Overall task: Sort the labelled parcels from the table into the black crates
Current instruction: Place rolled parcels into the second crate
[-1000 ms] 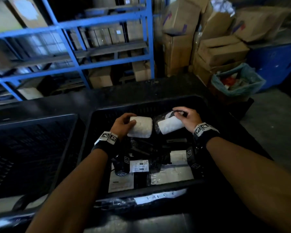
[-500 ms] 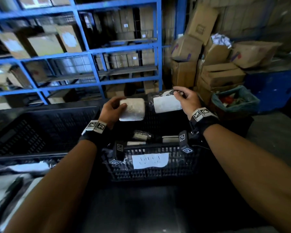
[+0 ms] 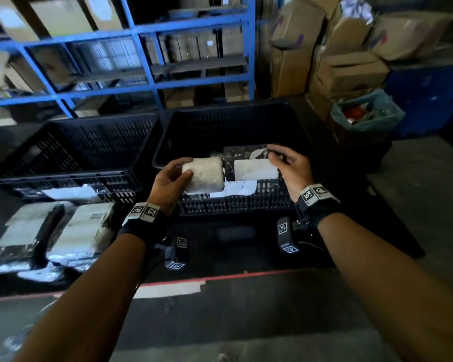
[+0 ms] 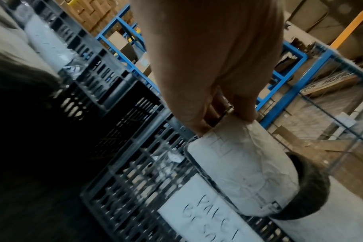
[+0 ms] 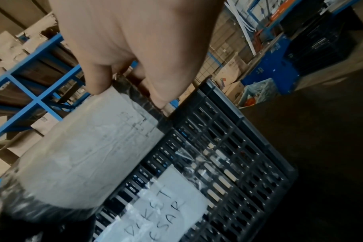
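Two small parcels held up at twelve o'clock, before the right crate (image 3: 236, 205). Left hand (image 3: 168, 184) pinching the left parcel (image 3: 204, 175) by its edge; right hand (image 3: 290, 168) clamped on the right parcel (image 3: 255, 169) likewise. Probably light, soft, crinkly; slick film. Best gripped across the body, not the wrap.

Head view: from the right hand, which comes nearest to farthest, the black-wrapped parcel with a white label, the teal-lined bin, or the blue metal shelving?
1. Black-wrapped parcel with a white label: held in the right hand.
2. Teal-lined bin: behind, rightward.
3. Blue metal shelving: far back, leftward.
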